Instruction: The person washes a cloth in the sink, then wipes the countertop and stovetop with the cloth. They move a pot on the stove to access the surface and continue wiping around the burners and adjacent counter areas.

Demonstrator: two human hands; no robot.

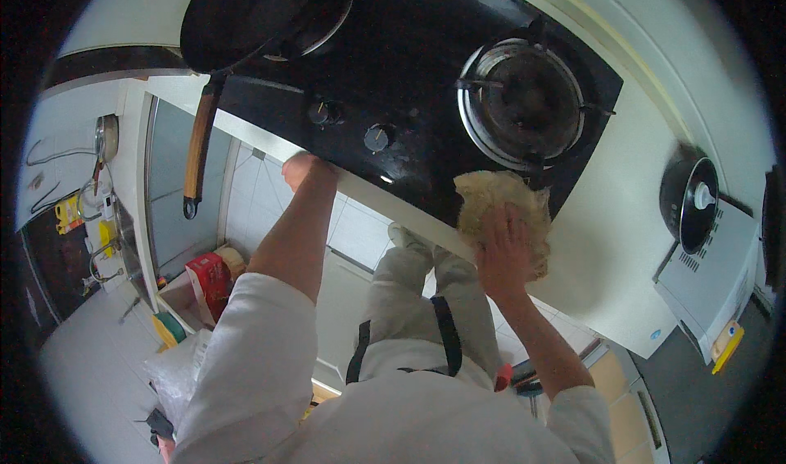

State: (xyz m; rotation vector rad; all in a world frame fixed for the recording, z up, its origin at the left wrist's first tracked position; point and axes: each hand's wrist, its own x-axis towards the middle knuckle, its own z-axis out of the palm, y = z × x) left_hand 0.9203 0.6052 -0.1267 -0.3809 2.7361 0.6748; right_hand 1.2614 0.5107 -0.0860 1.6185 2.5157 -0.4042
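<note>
My right hand [508, 249] lies flat, fingers spread, on a tan cloth [473, 194]. Beneath the cloth is the front right corner of a black gas cooktop [417, 52], just below the right burner [528, 101]. At the counter's front edge, left of the two control knobs, rests my left hand [305, 168]; its fingers are partly hidden, so its grip is unclear. A dark wok [239, 22] with a wooden handle [199, 151] sits over the left burner, the handle jutting past the front edge.
On the right, a black pot with a lid [700, 203] stands by a white appliance [706, 267]. The pale counter [602, 237] borders the cooktop. A red box [210, 283] and a clear plastic bag [175, 366] are low on the left. A sink faucet [101, 264] shows farther left.
</note>
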